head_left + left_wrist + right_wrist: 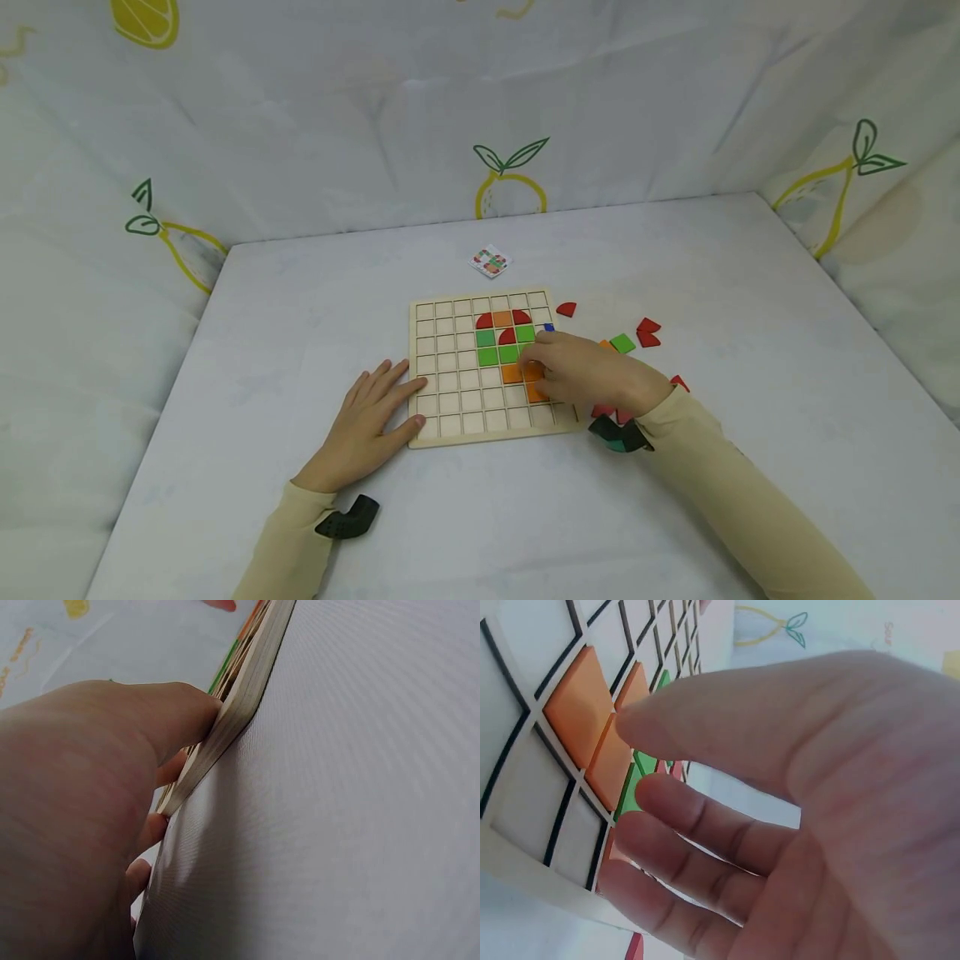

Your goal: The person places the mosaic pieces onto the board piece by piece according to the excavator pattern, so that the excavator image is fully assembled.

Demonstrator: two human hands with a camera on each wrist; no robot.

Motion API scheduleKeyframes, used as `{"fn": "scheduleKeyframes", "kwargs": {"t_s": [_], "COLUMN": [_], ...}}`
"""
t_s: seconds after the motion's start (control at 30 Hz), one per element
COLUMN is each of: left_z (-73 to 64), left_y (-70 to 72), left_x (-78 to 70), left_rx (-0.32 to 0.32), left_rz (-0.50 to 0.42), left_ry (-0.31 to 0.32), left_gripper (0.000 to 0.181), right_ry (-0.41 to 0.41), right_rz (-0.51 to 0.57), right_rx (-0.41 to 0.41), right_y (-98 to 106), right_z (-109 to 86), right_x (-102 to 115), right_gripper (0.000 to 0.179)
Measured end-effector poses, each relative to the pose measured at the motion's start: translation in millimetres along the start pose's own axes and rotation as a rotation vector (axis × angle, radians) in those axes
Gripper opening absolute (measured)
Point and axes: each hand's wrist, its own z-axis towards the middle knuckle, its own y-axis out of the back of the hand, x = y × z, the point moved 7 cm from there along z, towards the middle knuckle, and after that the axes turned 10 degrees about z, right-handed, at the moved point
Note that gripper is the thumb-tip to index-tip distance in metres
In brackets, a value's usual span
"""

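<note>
A square wooden grid board [450,405] lies on the white table, with red, orange and green flat pieces in some of its cells. My left hand [367,425] is spread at the board's left edge, its thumb [184,712] resting against the corner. Over the right part of the board is my right hand [581,367], fingers loosely bent. In the right wrist view its thumb tip touches an orange square tile [609,769] lying in the grid, beside another orange tile [581,705]. The other fingers hover near a green piece [628,791].
A small patterned card [491,262] lies behind the board. Right of it are loose pieces: a red quarter circle [567,309], a green square [622,342] and several more red ones, partly hidden by my right arm. White cloth walls surround the table's back and sides.
</note>
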Motion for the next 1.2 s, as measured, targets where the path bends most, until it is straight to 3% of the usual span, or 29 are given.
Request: {"fn": "scheduleKeyframes", "kwargs": {"t_s": [0.27, 0.57, 0.8, 1.0, 1.2], "left_z": [0.0, 0.1, 0.2, 0.1, -0.2], "left_y": [0.2, 0.6, -0.2, -0.3, 0.3], "left_x": [-0.2, -0.5, -0.1, -0.2, -1.0], "left_rx": [-0.003, -0.002, 0.000, 0.006, 0.008], "left_rz": [0.005, 0.006, 0.005, 0.005, 0.003], "left_ry": [-0.002, -0.001, 0.000, 0.002, 0.005], "left_gripper": [0.053, 0.053, 0.053, 0.054, 0.054], "right_ry": [0.032, 0.037, -0.093, -0.165, -0.269], "right_rz": [-0.040, -0.063, -0.024, -0.054, -0.035], "right_rx": [0.012, -0.028, -0.088, -0.141, -0.077], "right_y": [-4, -1, 20, 40, 46], "right_z": [-0.6, 0.7, -3.7, -11.6, -17.1], "right_x": [1, 1, -14, -31, -49], "right_gripper": [0.041, 0.033, 0.022, 0.030, 0.042]}}
